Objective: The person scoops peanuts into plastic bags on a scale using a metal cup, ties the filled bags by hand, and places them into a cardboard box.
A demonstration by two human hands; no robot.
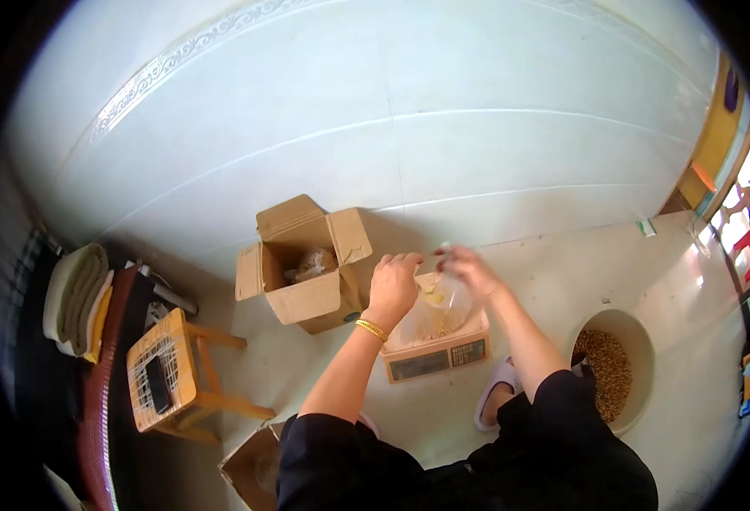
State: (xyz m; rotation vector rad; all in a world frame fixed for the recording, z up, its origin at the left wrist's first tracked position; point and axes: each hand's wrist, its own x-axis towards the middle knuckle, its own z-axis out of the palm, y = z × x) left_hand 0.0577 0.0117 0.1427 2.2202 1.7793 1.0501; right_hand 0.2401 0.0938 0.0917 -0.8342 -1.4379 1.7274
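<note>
A clear plastic bag [432, 320] with some tan, grain-like pieces at its bottom stands on a weighing scale [439, 358]. My left hand [396, 285], with a gold bracelet at its wrist, is closed at the upper left edge of the bag. My right hand [468, 271] is at the bag's upper right, its fingers smeared by motion; whether they grip anything cannot be told. On the floor to the right, a round bucket [640, 351] holds many brown, nut-like pieces [605, 375].
An open cardboard box [302, 302] with a bagged item inside stands by the wall. At left is a wooden stool [189, 362] with a dark phone-like object [158, 385] on its seat. Another cardboard box [243, 464] lies at the lower left. A slippered foot [496, 399] is beside the scale.
</note>
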